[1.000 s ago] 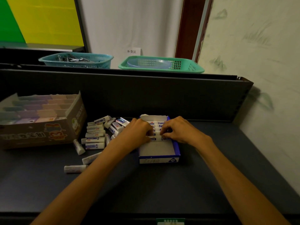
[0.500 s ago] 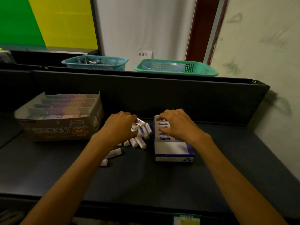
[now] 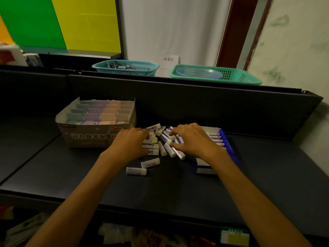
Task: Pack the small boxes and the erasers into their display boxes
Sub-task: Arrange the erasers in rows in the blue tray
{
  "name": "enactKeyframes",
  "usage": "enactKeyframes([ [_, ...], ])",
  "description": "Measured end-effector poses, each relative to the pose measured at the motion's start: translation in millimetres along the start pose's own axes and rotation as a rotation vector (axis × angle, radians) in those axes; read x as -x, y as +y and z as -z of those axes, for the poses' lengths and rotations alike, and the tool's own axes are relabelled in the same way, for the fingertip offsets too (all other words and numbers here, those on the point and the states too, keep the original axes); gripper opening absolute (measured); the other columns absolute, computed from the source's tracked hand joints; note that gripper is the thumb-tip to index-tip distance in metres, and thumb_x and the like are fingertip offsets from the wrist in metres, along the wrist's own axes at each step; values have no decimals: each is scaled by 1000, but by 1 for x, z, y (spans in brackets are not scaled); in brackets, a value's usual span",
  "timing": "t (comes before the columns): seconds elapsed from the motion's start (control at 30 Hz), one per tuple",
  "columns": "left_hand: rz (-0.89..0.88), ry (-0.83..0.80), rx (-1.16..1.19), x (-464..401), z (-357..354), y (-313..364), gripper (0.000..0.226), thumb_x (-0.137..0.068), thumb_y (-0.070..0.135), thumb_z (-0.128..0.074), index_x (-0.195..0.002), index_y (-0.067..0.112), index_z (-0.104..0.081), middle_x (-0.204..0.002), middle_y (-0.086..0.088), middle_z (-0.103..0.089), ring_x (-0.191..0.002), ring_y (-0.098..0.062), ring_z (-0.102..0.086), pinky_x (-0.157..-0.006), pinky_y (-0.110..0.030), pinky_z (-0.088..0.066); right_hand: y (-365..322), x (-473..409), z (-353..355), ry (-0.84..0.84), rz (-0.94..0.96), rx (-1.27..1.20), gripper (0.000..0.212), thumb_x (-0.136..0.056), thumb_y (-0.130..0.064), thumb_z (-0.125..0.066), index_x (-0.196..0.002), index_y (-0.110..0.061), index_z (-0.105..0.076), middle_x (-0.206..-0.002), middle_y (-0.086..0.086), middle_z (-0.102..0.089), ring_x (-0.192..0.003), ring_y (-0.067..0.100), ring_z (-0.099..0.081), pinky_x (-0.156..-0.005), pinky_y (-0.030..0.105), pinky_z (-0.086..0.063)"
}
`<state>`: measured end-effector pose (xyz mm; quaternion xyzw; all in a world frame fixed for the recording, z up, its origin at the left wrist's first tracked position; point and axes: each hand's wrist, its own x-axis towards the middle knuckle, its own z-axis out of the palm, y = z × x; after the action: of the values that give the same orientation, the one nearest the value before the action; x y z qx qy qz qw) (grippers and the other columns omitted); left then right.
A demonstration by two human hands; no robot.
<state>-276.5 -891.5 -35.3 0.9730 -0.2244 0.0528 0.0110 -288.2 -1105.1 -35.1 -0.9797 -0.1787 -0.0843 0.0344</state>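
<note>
A heap of white erasers [image 3: 164, 146] with blue-and-red labels lies mid-table. My left hand [image 3: 130, 145] comes in from the left, its curled fingers closing on the stacked erasers at that edge of the heap. From the right, my right hand [image 3: 193, 139] reaches across, thumb and fingers curled round several erasers. Behind the right wrist stands the blue-and-white eraser display box [image 3: 230, 148], with a row of erasers standing in its back half. Two stray erasers [image 3: 150, 162] [image 3: 136, 171] lie nearer to me. The cardboard display box [image 3: 89, 138] at the left holds rows of small pastel boxes.
A dark back panel [image 3: 195, 104] walls off the table's far side. Behind it sit a teal basket [image 3: 126, 67] with metal clips and a green basket [image 3: 215, 74]. A pale wall closes the right side. Clutter lies below the table's front edge.
My right hand has left the blue display box and moved left onto the eraser heap. The left hand has stayed at the heap's left edge. The head camera has shifted.
</note>
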Motion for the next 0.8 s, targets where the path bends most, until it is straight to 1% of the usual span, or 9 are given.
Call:
enactKeyframes([
  [0.1, -29, -4, -1, 3, -5, -4, 46, -85, 40, -62, -127, 28, -48, -128, 1, -53, -110, -16, -53, -87, -30, -43, -9, 0, -7, -25, -13, -13, 40, -90, -40, -59, -127, -27, -53, -127, -1, -57, -114, 18, -52, -99, 31, -32],
  [0.2, -53, -20, 11, 3, -9, -4, 43, -86, 36, -62, -127, 27, -49, -130, 0, -52, -113, -17, -51, -92, -32, -43, -17, 1, -15, -50, -39, -43, 39, -86, -39, -64, -123, -30, -55, -129, 1, -56, -117, 22, -50, -96, 35, -42],
  [0.27, -76, -30, 19, 3, -12, -3, 41, -87, 34, -62, -126, 27, -51, -130, 0, -50, -114, -17, -50, -92, -31, -43, -22, 1, -17, -54, -44, -57, 37, -85, -38, -65, -121, -30, -57, -128, 2, -57, -117, 23, -51, -94, 36, -45],
  [0.37, -110, -59, 66, 0, -17, -2, 39, -88, 28, -61, -126, 26, -51, -132, -1, -47, -114, -17, -50, -91, -29, -44, -24, 3, -19, -53, -64, -55, 36, -88, -37, -61, -122, -26, -57, -129, 5, -57, -116, 23, -52, -94, 35, -44],
  [0.5, -116, -80, 116, -4, -17, -1, 40, -88, 22, -62, -127, 25, -51, -134, -1, -46, -117, -19, -49, -95, -32, -45, -26, 6, -20, -57, -88, -40, 36, -90, -34, -61, -124, -22, -57, -132, 7, -54, -119, 21, -49, -97, 30, -38],
  [0.6, -115, -111, 134, -7, -19, -1, 39, -87, 20, -63, -124, 25, -51, -131, -1, -48, -114, -18, -51, -94, -33, -47, -28, 7, -20, -44, -104, -9, 39, -90, -34, -60, -127, -21, -56, -131, 7, -54, -118, 22, -48, -96, 28, -34],
  [0.7, -119, -182, 129, -14, -20, 0, 41, -88, 21, -62, -127, 24, -50, -132, -4, -48, -115, -19, -51, -96, -35, -47, -28, 5, -25, -53, -150, 10, 42, -90, -39, -59, -128, -21, -55, -130, 8, -52, -114, 24, -46, -93, 29, -35],
  [0.8, -115, -270, 139, -15, -20, 1, 42, -90, 22, -59, -131, 21, -48, -133, -6, -49, -117, -21, -51, -98, -37, -46, -29, 2, -29, -52, -186, 14, 45, -90, -41, -58, -129, -20, -53, -130, 8, -50, -114, 23, -45, -93, 29, -34],
])
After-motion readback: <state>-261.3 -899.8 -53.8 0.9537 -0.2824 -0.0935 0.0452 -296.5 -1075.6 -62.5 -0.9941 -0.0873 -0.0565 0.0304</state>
